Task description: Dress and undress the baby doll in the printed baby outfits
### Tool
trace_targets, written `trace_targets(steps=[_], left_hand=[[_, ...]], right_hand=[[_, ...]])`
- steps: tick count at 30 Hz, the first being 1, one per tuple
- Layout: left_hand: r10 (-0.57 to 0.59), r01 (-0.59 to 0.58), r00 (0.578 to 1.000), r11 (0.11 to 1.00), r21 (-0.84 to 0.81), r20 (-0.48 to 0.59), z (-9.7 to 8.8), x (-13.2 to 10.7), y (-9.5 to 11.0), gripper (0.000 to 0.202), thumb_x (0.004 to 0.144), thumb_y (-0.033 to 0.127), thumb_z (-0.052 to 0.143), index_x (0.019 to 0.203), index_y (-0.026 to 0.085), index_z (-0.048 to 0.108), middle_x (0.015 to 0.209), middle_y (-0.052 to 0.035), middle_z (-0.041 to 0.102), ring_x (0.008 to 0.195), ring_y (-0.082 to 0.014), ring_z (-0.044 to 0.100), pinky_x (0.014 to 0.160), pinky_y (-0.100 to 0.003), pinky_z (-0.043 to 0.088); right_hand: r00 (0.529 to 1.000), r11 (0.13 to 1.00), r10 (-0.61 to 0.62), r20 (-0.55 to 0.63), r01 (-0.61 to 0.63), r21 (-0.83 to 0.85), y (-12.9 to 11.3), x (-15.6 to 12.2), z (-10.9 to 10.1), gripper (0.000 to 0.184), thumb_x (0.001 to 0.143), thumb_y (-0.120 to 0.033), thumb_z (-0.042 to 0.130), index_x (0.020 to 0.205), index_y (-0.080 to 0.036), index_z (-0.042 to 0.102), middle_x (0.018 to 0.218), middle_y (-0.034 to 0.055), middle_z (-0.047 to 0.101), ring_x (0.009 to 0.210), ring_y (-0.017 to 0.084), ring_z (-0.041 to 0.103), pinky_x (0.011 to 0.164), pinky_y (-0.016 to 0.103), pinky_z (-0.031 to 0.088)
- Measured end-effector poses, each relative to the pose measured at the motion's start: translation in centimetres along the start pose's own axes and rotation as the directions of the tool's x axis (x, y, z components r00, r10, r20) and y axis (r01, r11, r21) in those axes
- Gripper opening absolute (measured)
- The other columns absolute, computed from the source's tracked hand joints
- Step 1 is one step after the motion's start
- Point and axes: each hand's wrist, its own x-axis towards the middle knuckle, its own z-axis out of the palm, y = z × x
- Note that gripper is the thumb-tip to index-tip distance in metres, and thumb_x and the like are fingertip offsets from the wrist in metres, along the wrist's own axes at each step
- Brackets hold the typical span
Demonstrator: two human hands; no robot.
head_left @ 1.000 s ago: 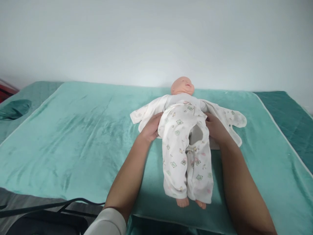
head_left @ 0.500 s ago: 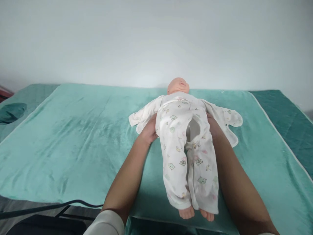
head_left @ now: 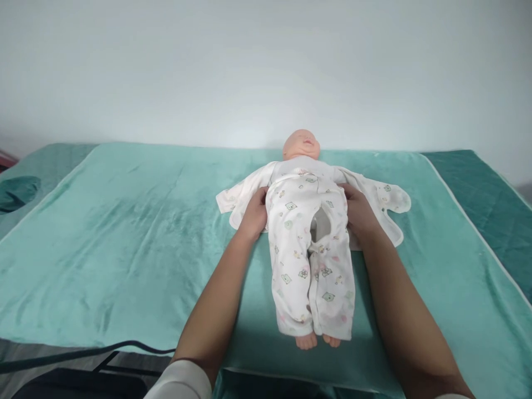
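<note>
A baby doll (head_left: 301, 144) lies on its back with its head toward the wall. It wears white printed split-crotch pants (head_left: 291, 244), pulled up to its middle, and both bare feet show below the cuffs. A white baby shirt (head_left: 376, 194) is spread open under it with the sleeves out to the sides. My left hand (head_left: 255, 214) is closed on the pants' waist at the left side, its fingertips partly hidden. On the opposite side my right hand (head_left: 359, 211) grips the waist edge, thumb toward the top, other fingers partly out of sight.
A light green sheet (head_left: 137, 238) covers the table, with darker green quilted cloth (head_left: 486, 205) at the right. The white wall (head_left: 266, 72) rises behind. A black cable (head_left: 95, 350) runs past the front left edge, above a dark object (head_left: 75, 383).
The doll's legs and feet have come down and away from me, onto the sheet. My right hand has shifted slightly left and shows more fully at the waist.
</note>
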Motion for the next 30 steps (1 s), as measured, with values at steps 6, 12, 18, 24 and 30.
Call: trace_targets(steps=[6, 12, 18, 24, 30], left_hand=[[0.346, -0.321, 0.934, 0.924, 0.211, -0.094, -0.2, 0.4, 0.6, 0.026, 0.087, 0.022, 0.06, 0.109, 0.023, 0.074, 0.12, -0.0061, 0.069, 0.113, -0.0214, 0.062, 0.102, -0.031, 0.047], [0.471, -0.44, 0.877, 0.866, 0.237, -0.097, -0.6, 2.4, 0.4, 0.021, 0.09, 0.022, 0.058, 0.099, 0.024, 0.077, 0.109, -0.004, 0.074, 0.104, -0.0198, 0.066, 0.099, -0.035, 0.049], [0.455, -0.46, 0.887, 0.86, 0.222, 0.077, -1.0, 3.8, 0.8, 0.018, 0.089, 0.022, 0.058, 0.098, 0.022, 0.074, 0.11, -0.0063, 0.071, 0.107, -0.021, 0.063, 0.101, -0.036, 0.048], [0.441, -0.497, 0.867, 0.803, 0.328, 0.232, -1.2, 4.6, 2.9, 0.004, 0.084, 0.024, 0.065, 0.086, 0.021, 0.067, 0.12, -0.008, 0.066, 0.117, -0.0232, 0.058, 0.103, -0.036, 0.045], [0.245, -0.284, 0.955, 0.921, 0.267, 0.17, -1.0, 6.2, 2.5, 0.015, 0.089, 0.034, 0.059, 0.081, 0.021, 0.057, 0.094, -0.0017, 0.07, 0.09, -0.0174, 0.062, 0.083, -0.029, 0.046]], right_hand=[[0.91, 0.957, -0.288, -0.298, 0.259, -0.132, 0.6, -0.2, -0.3, 0.024, 0.079, -0.036, 0.075, 0.099, -0.024, 0.074, 0.099, 0.0025, 0.074, 0.095, 0.021, 0.067, 0.094, 0.038, 0.053], [0.924, 0.912, -0.369, -0.102, 0.338, -0.233, 0.0, -0.3, 0.3, 0.02, 0.084, -0.032, 0.068, 0.098, -0.022, 0.078, 0.106, 0.0031, 0.075, 0.103, 0.021, 0.067, 0.097, 0.037, 0.052], [0.926, 0.907, -0.359, -0.116, 0.317, -0.279, -0.1, 0.8, 0.5, 0.025, 0.083, -0.038, 0.066, 0.094, -0.02, 0.079, 0.096, 0.0032, 0.077, 0.093, 0.021, 0.067, 0.089, 0.035, 0.052], [0.972, 0.951, -0.222, -0.071, 0.2, -0.234, 0.5, 3.6, -0.4, 0.028, 0.078, -0.043, 0.067, 0.087, -0.019, 0.079, 0.091, 0.0021, 0.076, 0.089, 0.021, 0.066, 0.085, 0.033, 0.05], [0.943, 0.863, -0.332, 0.013, 0.31, -0.398, 0.1, 3.8, -0.2, 0.025, 0.083, -0.041, 0.057, 0.083, -0.019, 0.071, 0.088, 0.0047, 0.072, 0.086, 0.023, 0.063, 0.083, 0.037, 0.048]])
